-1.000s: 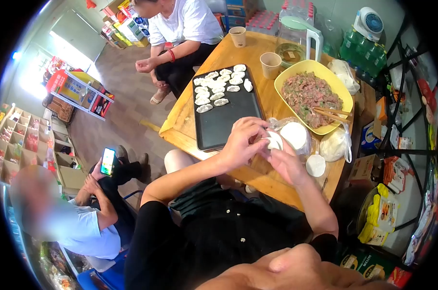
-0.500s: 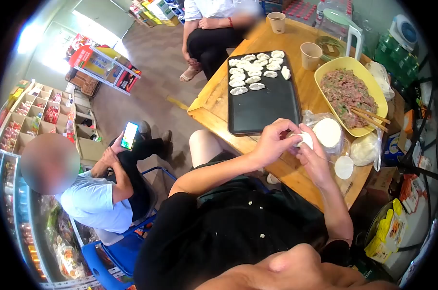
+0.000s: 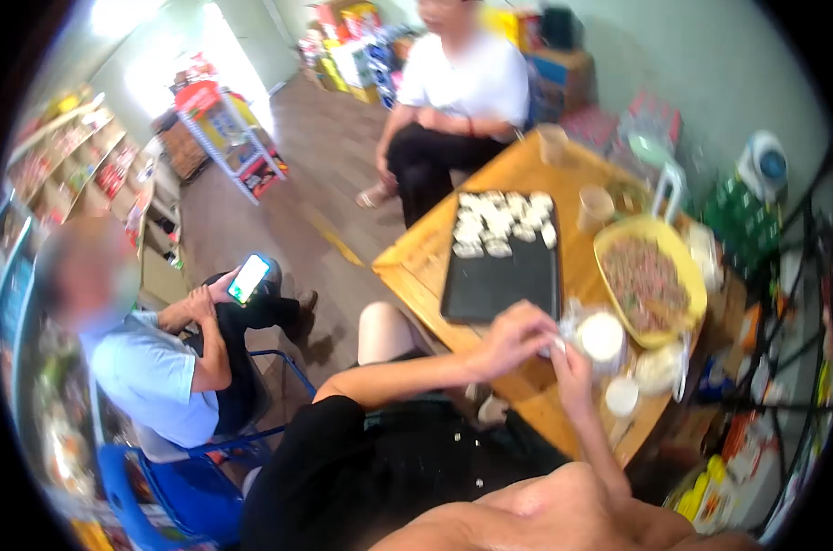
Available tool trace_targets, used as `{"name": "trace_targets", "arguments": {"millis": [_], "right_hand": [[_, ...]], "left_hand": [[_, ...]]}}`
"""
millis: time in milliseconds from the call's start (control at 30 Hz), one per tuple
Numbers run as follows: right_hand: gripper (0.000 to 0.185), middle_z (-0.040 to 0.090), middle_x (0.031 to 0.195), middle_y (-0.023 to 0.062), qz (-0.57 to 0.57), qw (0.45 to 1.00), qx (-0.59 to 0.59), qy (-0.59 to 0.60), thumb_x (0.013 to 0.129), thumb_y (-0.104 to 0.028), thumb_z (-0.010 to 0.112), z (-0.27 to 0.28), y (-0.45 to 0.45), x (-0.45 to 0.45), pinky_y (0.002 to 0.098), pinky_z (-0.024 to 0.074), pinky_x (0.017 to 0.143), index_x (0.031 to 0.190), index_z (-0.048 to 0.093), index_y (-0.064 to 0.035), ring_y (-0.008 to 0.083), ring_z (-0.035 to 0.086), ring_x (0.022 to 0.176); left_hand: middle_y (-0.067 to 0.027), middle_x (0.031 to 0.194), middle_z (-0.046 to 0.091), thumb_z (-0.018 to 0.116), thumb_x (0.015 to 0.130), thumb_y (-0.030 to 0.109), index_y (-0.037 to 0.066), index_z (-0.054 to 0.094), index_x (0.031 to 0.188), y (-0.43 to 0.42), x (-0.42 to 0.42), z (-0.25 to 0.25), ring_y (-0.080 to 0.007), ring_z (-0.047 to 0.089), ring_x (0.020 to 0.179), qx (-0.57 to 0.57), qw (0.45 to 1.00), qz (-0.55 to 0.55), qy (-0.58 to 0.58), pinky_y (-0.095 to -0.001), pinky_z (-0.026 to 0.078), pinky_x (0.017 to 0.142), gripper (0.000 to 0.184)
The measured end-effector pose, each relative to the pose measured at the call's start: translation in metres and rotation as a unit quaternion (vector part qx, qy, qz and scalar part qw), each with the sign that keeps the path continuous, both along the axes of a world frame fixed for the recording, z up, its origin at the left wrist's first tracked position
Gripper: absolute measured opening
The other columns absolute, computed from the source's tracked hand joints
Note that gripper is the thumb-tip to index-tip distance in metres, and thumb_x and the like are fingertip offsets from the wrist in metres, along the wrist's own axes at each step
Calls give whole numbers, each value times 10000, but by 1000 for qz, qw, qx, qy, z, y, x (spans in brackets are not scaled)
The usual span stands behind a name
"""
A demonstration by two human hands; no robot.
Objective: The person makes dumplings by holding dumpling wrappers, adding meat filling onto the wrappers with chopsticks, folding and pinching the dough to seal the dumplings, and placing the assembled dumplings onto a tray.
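My left hand [image 3: 519,338] and my right hand [image 3: 573,369] meet over the near edge of the wooden table, fingertips closed on a small white dough piece [image 3: 554,345] that they mostly hide. Left of them lies a black tray [image 3: 499,292] with several filled dumplings [image 3: 495,220] in its far half. Beside my right hand is a stack of round white wrappers [image 3: 600,337] on plastic. A single wrapper [image 3: 621,396] lies nearer. Behind the stack is a yellow bowl [image 3: 697,285] of minced filling [image 3: 644,275].
Two paper cups [image 3: 552,144] and a lidded jug [image 3: 666,188] stand at the table's back. A white plastic bag [image 3: 660,369] lies on the right. One seated person [image 3: 472,83] is beyond the table; another [image 3: 159,367] holds a phone [image 3: 248,279] at left.
The view has tilted up, so the table sits lower in it. The dough is now less visible between my fingers. The person beyond the table sits more upright.
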State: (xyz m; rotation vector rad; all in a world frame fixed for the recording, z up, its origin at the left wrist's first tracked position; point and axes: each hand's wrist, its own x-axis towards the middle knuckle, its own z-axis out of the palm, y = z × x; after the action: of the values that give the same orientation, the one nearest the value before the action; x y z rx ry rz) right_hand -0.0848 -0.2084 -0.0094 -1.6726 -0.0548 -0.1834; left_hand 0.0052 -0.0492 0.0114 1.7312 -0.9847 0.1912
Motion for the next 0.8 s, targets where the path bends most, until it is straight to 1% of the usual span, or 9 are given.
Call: {"name": "trace_targets", "arguments": {"millis": [133,200,233,300,367,467,533,667,800], "right_hand": [[299,661,1105,79,-5,1000,25,13,1028,-116,482,2,4,-3,282,527,861,1216,622,70,139,634,973],[303,658,1098,78,5,998,62,-1,1034,-133,476,-16,2,-1,284,534,847,1201,619,75,140,636,955],[303,658,1098,78,6,999,53,-9,1034,-133,476,-15,4,0,284,534,847,1201,619,75,140,636,955],[311,656,1085,82,-7,990,141,-13,1038,-157,473,-9,17,0,292,539,837,1195,611,73,142,637,941],[319,655,1081,85,-21,989,143,-16,1039,-170,473,5,28,-1,296,542,832,1199,609,71,147,641,938],[334,661,1062,96,-26,988,148,-35,1043,-186,461,13,37,-3,300,551,824,1198,604,72,161,656,920],[332,670,1051,103,-39,994,91,-38,1041,-182,452,9,41,-2,305,558,811,1196,602,71,171,665,898],[326,674,1037,102,-29,994,106,-5,1038,-185,452,4,55,0,306,559,793,1185,608,62,166,666,879],[321,667,1022,87,-69,993,93,-1,1037,-198,461,4,69,-6,294,551,775,1161,618,52,155,663,866]], "left_hand": [[-80,899,637,722,841,98,79,635,1196,6,-5,4,-256,609,851,-6,1000,-11,-10,-352,499,781,365],[-77,923,631,706,861,74,86,584,1300,10,-10,7,-219,614,876,-24,998,-26,48,-344,502,815,456],[-71,987,615,699,875,63,91,484,1403,14,-12,9,-167,601,942,-44,982,-78,168,-315,501,843,570],[-72,1033,600,701,874,58,89,437,1430,21,-17,17,-153,590,975,-73,975,-78,194,-300,497,856,617],[-67,1106,558,713,855,39,84,343,1476,26,-18,9,-137,566,1023,-97,963,-88,234,-269,487,885,724],[-53,1085,548,706,853,24,80,380,1454,36,-19,0,-133,562,1020,-161,936,-96,297,-273,485,898,687],[-38,1061,544,694,858,12,76,400,1442,42,-21,-4,-126,559,1014,-168,939,-88,286,-272,486,895,657],[-29,1049,536,654,900,19,61,422,1417,50,-24,-14,-109,560,994,-240,899,-113,349,-253,492,875,569],[-30,1029,560,633,924,39,37,466,1362,59,-27,-24,-88,572,931,-275,876,-152,365,-239,509,806,469]]}}
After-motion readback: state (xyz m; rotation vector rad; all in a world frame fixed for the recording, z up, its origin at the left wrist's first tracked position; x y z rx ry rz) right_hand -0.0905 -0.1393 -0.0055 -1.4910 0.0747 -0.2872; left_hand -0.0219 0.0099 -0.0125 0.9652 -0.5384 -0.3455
